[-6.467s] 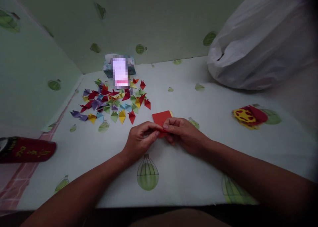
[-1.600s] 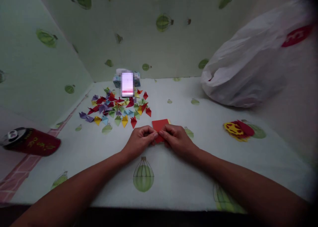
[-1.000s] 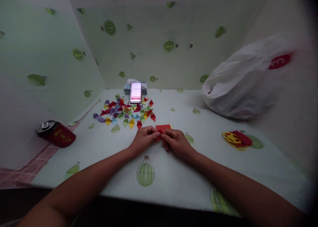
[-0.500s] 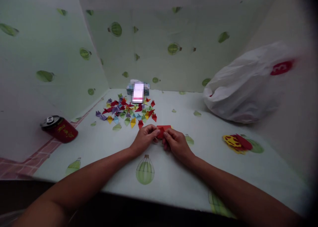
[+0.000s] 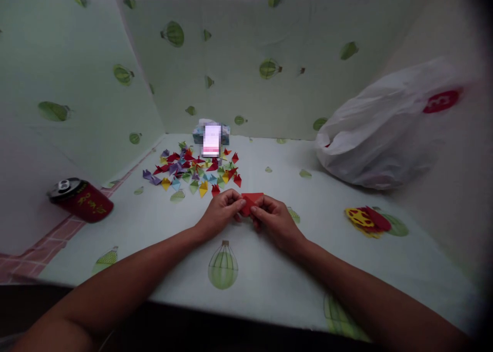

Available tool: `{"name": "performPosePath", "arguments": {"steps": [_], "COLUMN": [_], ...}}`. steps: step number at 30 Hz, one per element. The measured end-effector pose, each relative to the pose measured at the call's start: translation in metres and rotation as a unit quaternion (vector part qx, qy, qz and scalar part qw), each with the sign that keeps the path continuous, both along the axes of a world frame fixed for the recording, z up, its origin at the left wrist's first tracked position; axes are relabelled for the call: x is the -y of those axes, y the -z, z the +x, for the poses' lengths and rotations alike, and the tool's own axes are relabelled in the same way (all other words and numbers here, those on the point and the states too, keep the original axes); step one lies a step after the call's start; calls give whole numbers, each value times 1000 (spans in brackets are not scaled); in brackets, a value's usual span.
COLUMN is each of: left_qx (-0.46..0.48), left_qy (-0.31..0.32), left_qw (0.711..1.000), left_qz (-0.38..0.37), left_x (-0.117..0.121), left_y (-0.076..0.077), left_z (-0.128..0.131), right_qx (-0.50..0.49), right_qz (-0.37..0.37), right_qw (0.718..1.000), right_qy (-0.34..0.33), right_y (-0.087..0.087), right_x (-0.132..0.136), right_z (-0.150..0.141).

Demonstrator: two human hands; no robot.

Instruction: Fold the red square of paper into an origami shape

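Observation:
Between my two hands is a folded piece of red origami paper, held just above the table in the middle of the view. The fingers and thumb of my left hand pinch its left side. My right hand grips the right side, thumb laid over the front. Part of the paper is hidden behind my fingers. Beyond my hands lies a spread of small folded paper pieces in red, purple, yellow, green, blue and orange.
A phone with a lit, blurred screen leans on a tissue box at the back. The red drink can is at the left. A white plastic bag and yellow and red cutouts are on the right.
Both hands still hold the red paper. The right thumb and fingers have shifted slightly, and more of the paper's front shows. The whole view has moved a little.

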State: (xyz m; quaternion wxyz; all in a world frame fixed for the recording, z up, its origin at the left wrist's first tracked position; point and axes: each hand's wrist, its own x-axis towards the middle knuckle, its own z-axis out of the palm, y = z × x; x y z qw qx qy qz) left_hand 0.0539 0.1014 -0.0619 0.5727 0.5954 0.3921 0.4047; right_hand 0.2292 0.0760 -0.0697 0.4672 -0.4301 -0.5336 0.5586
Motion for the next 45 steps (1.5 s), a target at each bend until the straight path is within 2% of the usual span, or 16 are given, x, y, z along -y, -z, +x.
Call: {"name": "performPosePath", "arguments": {"steps": [6,10,13,18,23,28,33,38,45], "left_qx": [13,16,-9,-17,15,13,4,-5,-20], "left_qy": [-22,5,5,45,5,12,7,16,-17], "left_qw": [999,1000,1000,999,1000,1000,1000,1000,1000], "left_qz": [18,-9,8,-8,7,17,26,12,-15], "left_x": [1,3,3,4,5,7,8,8,12], "left_y": [1,-2,-8,-10,-7,-9,-8,-7,-11], "left_z": [0,1,0,0,-1,0,1,1,1], "right_qx": [-55,-82,-74,-45,-41,-53,-24,-14,-11], "right_qz": [-29,-19,-15,4,-5,16,35,50,38], "right_qw": [998,996,997,999,999,998,999,999,999], "right_qy": [-7,-11,-29,-12,-16,-16,-4,-8,-19], "right_y": [-2,-1,0,1,1,-4,-10,-11,-8], "right_x": [3,3,1,-4,-5,-3,-1,1,0], "right_z": [-1,-1,1,5,8,7,7,7,7]}}
